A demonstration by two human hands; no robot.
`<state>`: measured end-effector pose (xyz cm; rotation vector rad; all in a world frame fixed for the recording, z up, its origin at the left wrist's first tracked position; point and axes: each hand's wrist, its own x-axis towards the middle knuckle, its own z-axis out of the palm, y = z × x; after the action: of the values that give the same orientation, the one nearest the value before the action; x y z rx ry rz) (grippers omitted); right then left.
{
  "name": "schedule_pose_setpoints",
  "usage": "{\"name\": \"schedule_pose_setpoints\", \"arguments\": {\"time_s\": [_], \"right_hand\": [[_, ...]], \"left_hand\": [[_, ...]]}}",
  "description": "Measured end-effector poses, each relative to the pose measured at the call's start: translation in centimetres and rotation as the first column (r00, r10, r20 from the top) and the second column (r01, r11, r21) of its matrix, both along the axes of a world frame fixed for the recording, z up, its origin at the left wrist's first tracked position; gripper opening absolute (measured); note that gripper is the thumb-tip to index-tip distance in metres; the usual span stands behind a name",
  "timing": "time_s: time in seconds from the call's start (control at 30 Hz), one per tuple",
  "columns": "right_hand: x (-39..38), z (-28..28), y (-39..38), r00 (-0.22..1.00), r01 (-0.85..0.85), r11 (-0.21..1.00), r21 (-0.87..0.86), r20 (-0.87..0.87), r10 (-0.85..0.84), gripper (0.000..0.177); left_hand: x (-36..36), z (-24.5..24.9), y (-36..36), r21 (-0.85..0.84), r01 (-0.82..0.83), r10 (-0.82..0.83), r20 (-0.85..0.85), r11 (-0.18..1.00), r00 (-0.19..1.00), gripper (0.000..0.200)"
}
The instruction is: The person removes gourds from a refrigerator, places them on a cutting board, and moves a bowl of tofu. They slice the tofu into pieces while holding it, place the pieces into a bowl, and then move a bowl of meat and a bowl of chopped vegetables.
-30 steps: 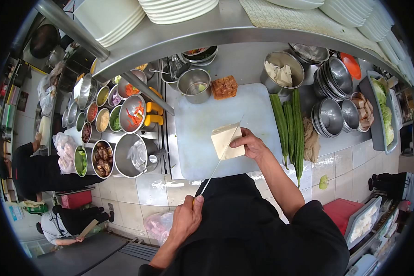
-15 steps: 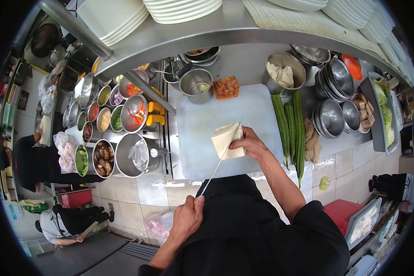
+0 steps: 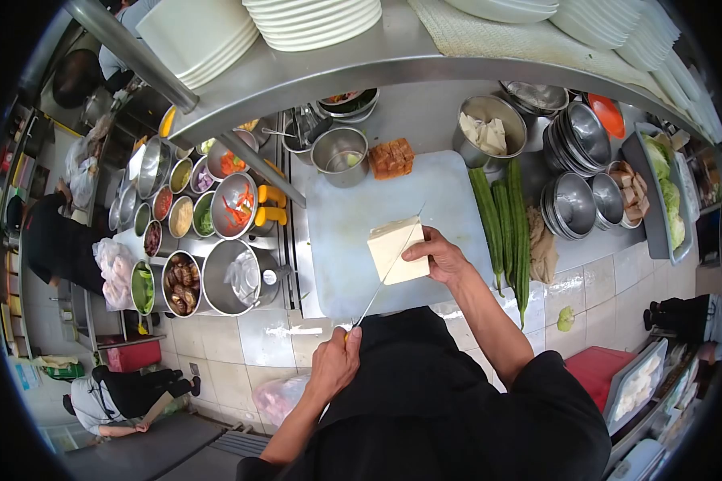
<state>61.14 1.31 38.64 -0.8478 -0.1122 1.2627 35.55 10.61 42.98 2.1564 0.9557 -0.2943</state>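
Observation:
My left hand (image 3: 334, 362) is wrapped round the handle of a long thin knife (image 3: 368, 307). Its blade runs diagonally up across a pale square block of tofu (image 3: 387, 247). My right hand (image 3: 436, 255) grips the tofu from its right side, thumb on the face and fingers behind. Beneath both lies a white cutting board (image 3: 341, 228). At the board's far edge sit a browned, scored block (image 3: 391, 158) and a steel pot (image 3: 341, 160). A larger steel pot (image 3: 489, 136) with white tofu pieces stands at the far right corner.
Long green ridged gourds (image 3: 517, 240) and a brown cloth (image 3: 543, 247) lie right of the board, near stacked steel bowls (image 3: 573, 204). Bowls of cut vegetables (image 3: 234, 204) and a large steel pot (image 3: 221, 276) stand left. A steel shelf (image 3: 329, 68) with plates overhangs. Co-workers (image 3: 116, 397) are at left.
The tofu, tilted with a slab skewed across it before, now shows a flat, square face. My left hand and the knife have shifted slightly up; my right hand stays on the tofu.

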Motion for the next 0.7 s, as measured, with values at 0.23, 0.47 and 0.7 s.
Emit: {"name": "schedule_pose_setpoints", "arguments": {"time_s": [0.23, 0.47, 0.7], "right_hand": [[1.0, -0.6, -1.1, 1.0, 0.022, 1.0, 0.0, -0.001, -0.022, 0.056], [1.6, -1.6, -2.1, 0.997, 0.065, 0.997, 0.04, -0.051, -0.063, 0.05], [1.6, -1.1, -2.5, 0.996, 0.075, 0.994, 0.08, -0.058, -0.07, 0.048]], "left_hand": [[0.9, 0.2, 0.6, 0.012, 0.025, -0.025, 0.037, 1.0, 0.999, 0.049], [1.7, 1.1, 0.7, 0.022, 0.05, -0.051, 0.04, 0.998, 0.998, 0.051], [1.5, 1.7, 0.6, 0.039, 0.058, -0.059, 0.037, 0.998, 0.998, 0.05]]}}
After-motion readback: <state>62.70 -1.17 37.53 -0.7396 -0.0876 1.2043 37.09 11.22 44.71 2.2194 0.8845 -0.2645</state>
